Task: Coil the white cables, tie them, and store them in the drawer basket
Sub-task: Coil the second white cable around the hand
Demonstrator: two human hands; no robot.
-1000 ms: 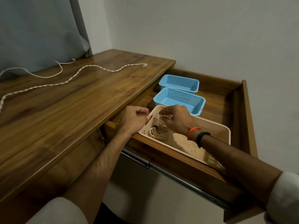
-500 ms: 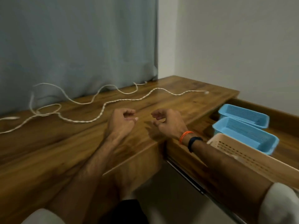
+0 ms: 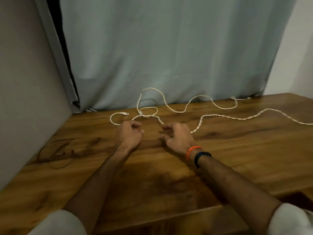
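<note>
**Both my hands reach toward loose white cables on a wooden worktop**

I look down along my two bare forearms, stretched forward over a brown wooden worktop [image 3: 169, 175]. My left hand [image 3: 129, 135] hovers with its fingers [image 3: 136, 125] loosely curled and holding nothing. My right hand [image 3: 179, 137], with an orange band and a dark band at the wrist, is likewise loosely curled and empty, its fingertips near a cable but not clearly touching it.

Two white cables lie uncoiled just beyond my hands, in front of a pale blue-grey curtain [image 3: 169, 48]. The smooth white cable [image 3: 199, 96] snakes in open waves along the foot of the curtain and loops back to a connector [image 3: 125, 113] at the left. The twisted white cable [image 3: 237, 118] runs from between my hands out past the right edge of the view. They cross in a small loop just beyond my left hand. The drawer basket is not in view.

I judge both cables light, limp and easily tangled; they will drag and snag where they cross. The best hold looks like a pinch near a free end, such as the connector, drawing the length in hand over hand.
</note>
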